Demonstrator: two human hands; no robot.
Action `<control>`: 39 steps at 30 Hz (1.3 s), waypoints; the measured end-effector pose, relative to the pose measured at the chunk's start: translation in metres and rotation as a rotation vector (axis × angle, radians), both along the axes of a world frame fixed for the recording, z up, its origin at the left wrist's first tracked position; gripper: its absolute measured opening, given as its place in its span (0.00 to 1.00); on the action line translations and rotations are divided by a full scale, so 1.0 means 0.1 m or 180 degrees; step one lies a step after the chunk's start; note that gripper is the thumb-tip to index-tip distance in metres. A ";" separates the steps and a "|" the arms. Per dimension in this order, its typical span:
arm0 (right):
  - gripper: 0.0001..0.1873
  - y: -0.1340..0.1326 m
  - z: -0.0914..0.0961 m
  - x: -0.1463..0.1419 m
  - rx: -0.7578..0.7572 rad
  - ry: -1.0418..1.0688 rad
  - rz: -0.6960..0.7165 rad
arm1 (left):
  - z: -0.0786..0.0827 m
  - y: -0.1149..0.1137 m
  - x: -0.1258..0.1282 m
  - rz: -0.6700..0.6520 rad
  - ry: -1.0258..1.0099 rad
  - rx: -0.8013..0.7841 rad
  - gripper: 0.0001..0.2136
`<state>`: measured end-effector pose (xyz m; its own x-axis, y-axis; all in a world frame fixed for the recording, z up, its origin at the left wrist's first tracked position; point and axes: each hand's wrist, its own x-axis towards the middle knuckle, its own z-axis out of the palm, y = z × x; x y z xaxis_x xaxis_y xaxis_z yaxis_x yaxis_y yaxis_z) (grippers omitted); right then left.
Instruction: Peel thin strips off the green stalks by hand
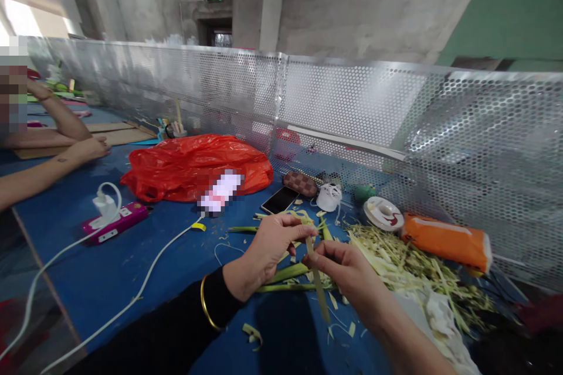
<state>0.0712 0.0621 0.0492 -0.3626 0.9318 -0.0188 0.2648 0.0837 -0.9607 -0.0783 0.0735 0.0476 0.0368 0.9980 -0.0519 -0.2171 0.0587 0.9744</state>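
Note:
Between my two hands runs a pale green strip of plant leaf (320, 293), its lower end hanging toward the table. My left hand (275, 246) pinches the upper part between thumb and fingers. Just below and to the right, my right hand (347, 263) pinches the same strip with thumb and forefinger. Behind and beneath the hands lie green stalks (288, 273) and loose leaf pieces. A curled scrap (252, 334) rests on the blue table (176, 269) in front. The fingers hide part of the strip.
A heap of dry plant strips (422, 269) lies at right, beside an orange packet (446, 240) and a white spool (383, 214). Farther back are a red plastic bag (193, 164), a lit phone (221, 190), a dark phone (280, 200) and a pink power strip (115, 222). Another person's arm (53, 170) rests at left.

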 end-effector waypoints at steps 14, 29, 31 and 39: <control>0.17 -0.05 0.02 0.03 0.0148 -0.0277 0.0469 | 0.04 0.00 -0.01 0.0103 -0.0206 -0.0070 0.07; 0.19 0.06 0.07 0.22 0.1011 -0.0944 -0.0614 | 0.03 -0.01 -0.01 -0.0408 -0.0209 -0.0217 0.09; 0.19 0.10 0.08 0.26 0.0915 -0.0525 -0.0890 | 0.04 -0.03 -0.01 -0.0720 -0.0041 -0.0233 0.10; 0.15 0.14 -0.05 0.10 -0.0463 0.1399 -0.0656 | 0.01 -0.07 0.02 -0.1083 0.0162 -0.0395 0.15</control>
